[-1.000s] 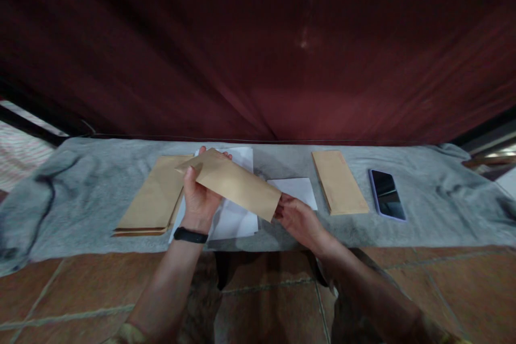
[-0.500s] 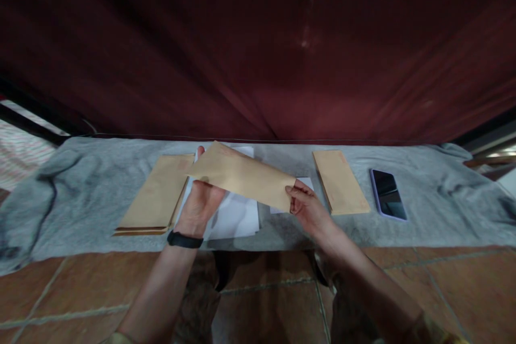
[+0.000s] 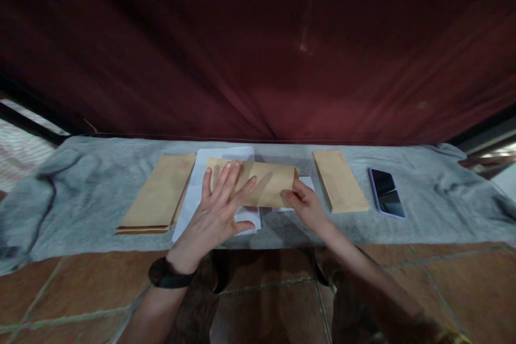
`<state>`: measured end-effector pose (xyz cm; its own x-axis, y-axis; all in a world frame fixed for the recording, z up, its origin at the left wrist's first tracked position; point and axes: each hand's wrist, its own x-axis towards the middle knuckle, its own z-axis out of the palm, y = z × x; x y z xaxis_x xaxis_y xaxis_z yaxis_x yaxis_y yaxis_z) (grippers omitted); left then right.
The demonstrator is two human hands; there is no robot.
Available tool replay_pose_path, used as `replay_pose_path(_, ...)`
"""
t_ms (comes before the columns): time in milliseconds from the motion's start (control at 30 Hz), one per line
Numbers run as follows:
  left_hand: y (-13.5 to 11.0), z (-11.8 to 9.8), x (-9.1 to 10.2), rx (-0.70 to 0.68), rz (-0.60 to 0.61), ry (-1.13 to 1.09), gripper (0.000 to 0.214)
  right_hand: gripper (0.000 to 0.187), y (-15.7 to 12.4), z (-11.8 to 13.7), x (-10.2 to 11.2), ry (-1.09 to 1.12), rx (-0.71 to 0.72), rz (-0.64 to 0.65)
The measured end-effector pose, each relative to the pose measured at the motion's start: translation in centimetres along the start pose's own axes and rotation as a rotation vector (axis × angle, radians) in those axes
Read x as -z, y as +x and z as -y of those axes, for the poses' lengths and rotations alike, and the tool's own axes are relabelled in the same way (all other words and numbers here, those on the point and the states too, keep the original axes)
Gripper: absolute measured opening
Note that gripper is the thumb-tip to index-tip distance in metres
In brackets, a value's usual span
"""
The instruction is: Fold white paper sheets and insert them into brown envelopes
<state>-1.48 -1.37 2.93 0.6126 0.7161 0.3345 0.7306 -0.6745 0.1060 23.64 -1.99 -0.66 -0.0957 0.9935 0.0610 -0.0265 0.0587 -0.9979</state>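
To your right, a black-screened, lilac-edged rectangular phone [image 3: 387,193] lies on grey cloth [image 3: 435,204]; dark red fabric [image 3: 258,64] hangs before you, orange-brown floor tiles [image 3: 467,285] below.

Bare left hand [image 3: 215,212] and bare right hand [image 3: 309,208], slim black wristband [image 3: 173,278] with a thicker rounded section on the left wrist [image 3: 182,258], dim yellowish-brown fabric sleeve [image 3: 451,336] low on the right arm [image 3: 363,274], dark brownish, faintly mottled cloth trousers [image 3: 355,306]
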Motion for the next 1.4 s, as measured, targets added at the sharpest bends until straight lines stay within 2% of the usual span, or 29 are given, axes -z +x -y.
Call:
replay_pose_path(100, 0.4, -1.1, 0.1, 0.004, 0.033, 0.057, 0.119, 0.020, -0.5, -0.1, -0.5, -0.080, 0.029, 0.091)
replay_pose_path(333, 0.7, -1.0, -1.1, 0.002, 0.081, 0.038, 0.111, 0.020, -1.2, -0.8, -2.2, -0.089, 0.023, 0.192)
replay_pose_path(567, 0.8, -1.4, -1.5, 0.008, 0.096, 0.033, 0.105, 0.021, -0.8, -1.4, -2.6, -0.061, -0.011, 0.140)
replay_pose_path(700, 0.8, -0.9, -1.8, 0.008, 0.114, 0.032, 0.103, 0.026, -0.6, -1.8, -3.0, 0.031, -0.033, 0.144)
replay_pose_path(800, 0.7, -0.3, -1.9, 0.020, 0.129, 0.029, 0.102, 0.030, -0.4, -2.4, -3.3, 0.061, -0.044, 0.094)
replay_pose_path(967, 0.5, 0.5, -2.5, 0.059, 0.187, 0.020, 0.101, 0.042, -0.1, -4.1, -3.5, -0.008, -0.107, -0.023)
replay_pose_path(1133, 0.3, 0.8, -3.5, 0.063, 0.252, 0.013, 0.103, 0.042, 0.1, -5.4, -3.6, -0.087, -0.157, -0.026)
replay_pose_path(1400, 0.0, 0.6, -4.3, 0.098, 0.263, 0.045, 0.104, 0.044, 0.2, -6.6, -3.6, -0.142, -0.152, -0.028)
